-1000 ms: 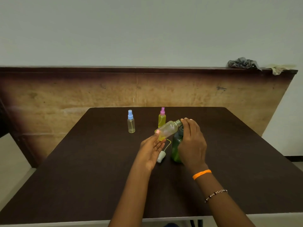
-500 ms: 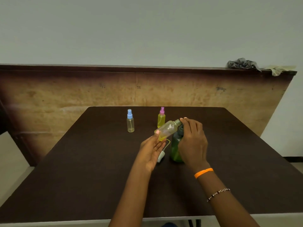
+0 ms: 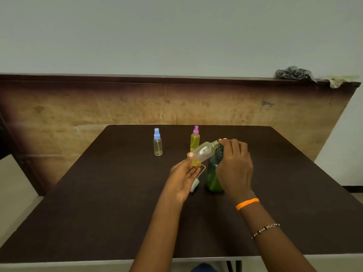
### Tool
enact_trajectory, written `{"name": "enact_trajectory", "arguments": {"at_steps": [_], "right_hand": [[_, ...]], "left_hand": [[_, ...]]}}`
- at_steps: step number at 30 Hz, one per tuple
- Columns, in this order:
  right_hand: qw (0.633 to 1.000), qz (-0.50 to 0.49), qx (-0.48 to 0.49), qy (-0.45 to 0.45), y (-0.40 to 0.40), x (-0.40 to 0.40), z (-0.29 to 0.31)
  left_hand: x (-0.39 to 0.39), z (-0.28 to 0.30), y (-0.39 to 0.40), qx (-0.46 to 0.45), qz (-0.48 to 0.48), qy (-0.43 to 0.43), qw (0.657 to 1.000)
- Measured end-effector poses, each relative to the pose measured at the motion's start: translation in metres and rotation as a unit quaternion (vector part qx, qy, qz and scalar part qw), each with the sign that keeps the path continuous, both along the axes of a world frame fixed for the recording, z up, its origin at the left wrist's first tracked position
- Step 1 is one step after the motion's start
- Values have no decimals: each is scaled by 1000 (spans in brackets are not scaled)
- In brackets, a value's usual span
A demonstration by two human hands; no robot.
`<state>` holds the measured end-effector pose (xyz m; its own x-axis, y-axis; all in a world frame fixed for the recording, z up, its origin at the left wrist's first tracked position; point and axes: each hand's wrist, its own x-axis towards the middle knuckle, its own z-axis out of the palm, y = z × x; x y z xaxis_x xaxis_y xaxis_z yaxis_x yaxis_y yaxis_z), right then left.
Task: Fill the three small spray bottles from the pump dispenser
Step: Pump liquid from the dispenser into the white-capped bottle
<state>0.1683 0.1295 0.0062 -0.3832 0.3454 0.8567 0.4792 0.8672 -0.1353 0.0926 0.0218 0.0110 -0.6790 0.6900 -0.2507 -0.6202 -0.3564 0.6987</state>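
My left hand (image 3: 183, 176) holds an uncapped small clear bottle (image 3: 203, 153) tilted, its threaded neck pointing right at the top of the green pump dispenser (image 3: 213, 176). Yellow liquid pools at the tilted bottle's low end. My right hand (image 3: 234, 166) rests over the dispenser's dark pump head, fingers curled on it, hiding the nozzle. A white spray cap with its tube (image 3: 194, 185) lies on the table (image 3: 98, 213) under the left hand. A blue-capped bottle (image 3: 157, 142), nearly without liquid, and a pink-capped bottle (image 3: 195, 138) full of yellow liquid stand behind.
The dark table runs to a wooden panel wall (image 3: 98, 107) at the back. Crumpled cloths (image 3: 294, 73) lie on the ledge at the upper right. Light floor shows to the left and right of the table.
Both hands and the tilted bottle have stayed almost still at the dispenser. My right fingers have shifted slightly on the pump head.
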Motion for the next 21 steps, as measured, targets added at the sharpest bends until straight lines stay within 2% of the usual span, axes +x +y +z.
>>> {"name": "enact_trajectory", "arguments": {"at_steps": [4, 11, 21], "right_hand": [[1000, 4, -24, -13, -3, 1, 16], [999, 12, -43, 6, -6, -1, -20], [999, 0, -30, -20, -5, 0, 12]], "left_hand": [[2, 4, 0, 5, 1, 6, 1000], [0, -2, 3, -5, 4, -2, 1000], [1, 5, 2, 4, 9, -5, 1000]]}}
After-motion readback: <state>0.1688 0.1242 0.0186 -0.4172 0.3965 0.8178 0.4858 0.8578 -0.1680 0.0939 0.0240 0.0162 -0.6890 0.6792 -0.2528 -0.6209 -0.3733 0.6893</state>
